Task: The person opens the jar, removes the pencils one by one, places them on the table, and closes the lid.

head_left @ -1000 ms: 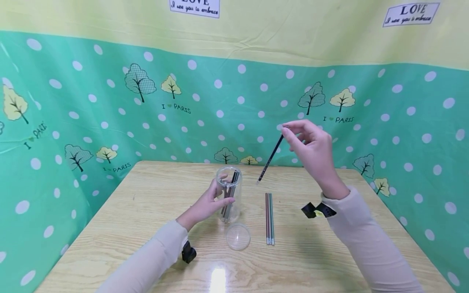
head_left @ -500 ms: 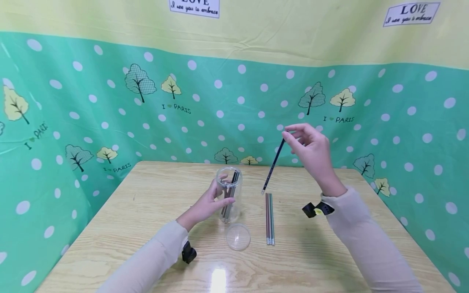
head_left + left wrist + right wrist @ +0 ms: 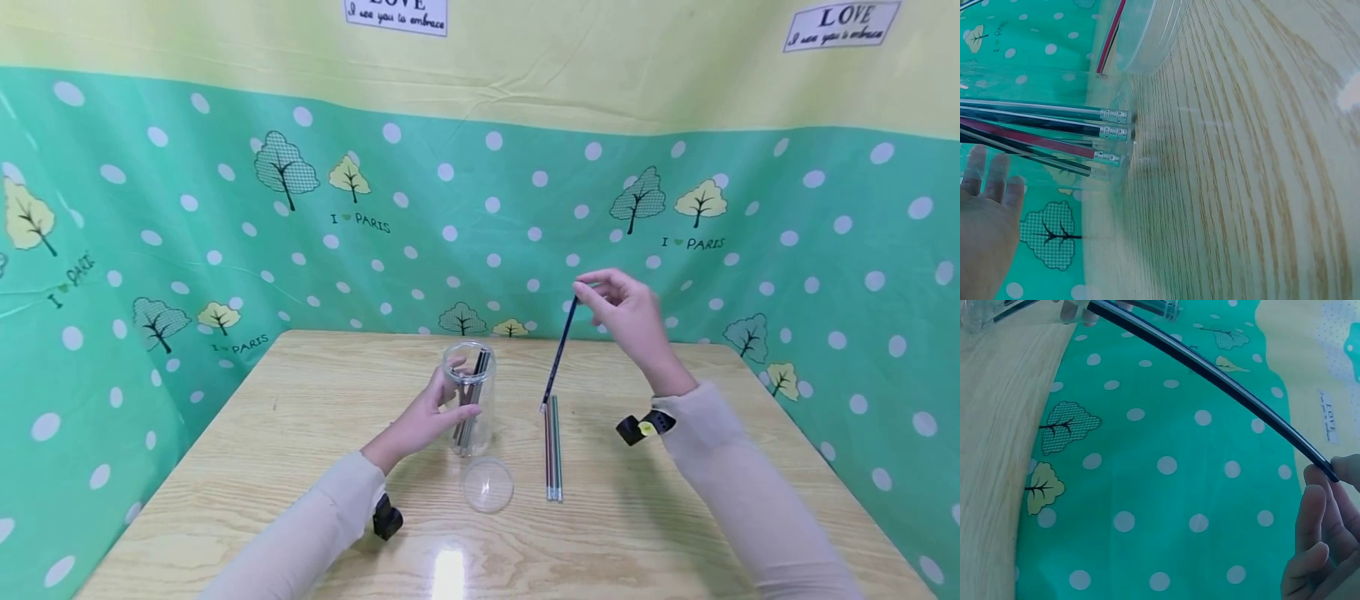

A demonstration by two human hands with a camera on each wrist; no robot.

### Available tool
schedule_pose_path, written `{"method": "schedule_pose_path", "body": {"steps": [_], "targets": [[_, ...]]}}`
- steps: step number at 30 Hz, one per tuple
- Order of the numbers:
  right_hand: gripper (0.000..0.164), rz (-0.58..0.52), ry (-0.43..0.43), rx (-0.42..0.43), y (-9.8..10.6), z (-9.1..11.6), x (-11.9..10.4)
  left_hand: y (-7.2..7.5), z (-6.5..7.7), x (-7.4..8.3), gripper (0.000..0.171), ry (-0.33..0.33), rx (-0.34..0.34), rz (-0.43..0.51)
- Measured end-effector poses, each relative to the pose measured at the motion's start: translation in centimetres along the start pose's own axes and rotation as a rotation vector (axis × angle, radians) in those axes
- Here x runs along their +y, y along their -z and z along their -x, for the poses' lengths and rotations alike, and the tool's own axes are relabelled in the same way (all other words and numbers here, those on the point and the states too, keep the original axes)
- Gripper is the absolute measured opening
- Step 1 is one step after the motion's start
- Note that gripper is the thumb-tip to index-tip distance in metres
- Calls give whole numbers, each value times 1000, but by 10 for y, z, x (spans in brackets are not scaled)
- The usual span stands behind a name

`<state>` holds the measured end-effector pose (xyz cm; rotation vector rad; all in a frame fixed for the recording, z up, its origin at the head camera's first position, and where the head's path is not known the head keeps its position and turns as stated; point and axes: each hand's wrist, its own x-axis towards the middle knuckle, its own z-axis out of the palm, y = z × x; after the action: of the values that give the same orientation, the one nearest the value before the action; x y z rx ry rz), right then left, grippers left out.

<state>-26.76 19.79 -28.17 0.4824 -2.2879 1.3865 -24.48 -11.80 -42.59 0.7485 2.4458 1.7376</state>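
Note:
My left hand (image 3: 420,421) grips a clear plastic jar (image 3: 486,421) standing on the table. Several pencils (image 3: 468,408) lean inside it; the left wrist view shows their ferrule ends (image 3: 1110,132) at the bottom. My right hand (image 3: 630,321) pinches a dark pencil (image 3: 559,354) by its top end between thumb and fingertips. That pencil slants down to the left, its eraser end low at the far end of a row of red and green pencils (image 3: 553,454) on the table. Whether it touches them, I cannot tell. In the right wrist view the dark pencil (image 3: 1210,374) crosses the upper part.
A round clear lid (image 3: 488,486) lies on the wooden table (image 3: 300,517), in front of the jar and left of the pencil row. Behind the table hangs a green and yellow patterned cloth (image 3: 420,217).
My right hand has come down and slightly left, bringing the dark pencil's lower end from above the table to the far end of the row. The left hand and jar stay put.

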Motion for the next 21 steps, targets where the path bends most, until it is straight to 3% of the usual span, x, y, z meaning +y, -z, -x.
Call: {"method": "schedule_pose_path", "body": {"steps": [9,16,21], "targets": [[45,17,-128,-115,-2,-2,21,0,0,2,80,6,1,-2],[43,5,-254,-199,-8,1,37,0,2,3,82,12,8,-3],[40,11,-300,-247,-13,4,50,-1,2,4,80,11,5,5]]}}
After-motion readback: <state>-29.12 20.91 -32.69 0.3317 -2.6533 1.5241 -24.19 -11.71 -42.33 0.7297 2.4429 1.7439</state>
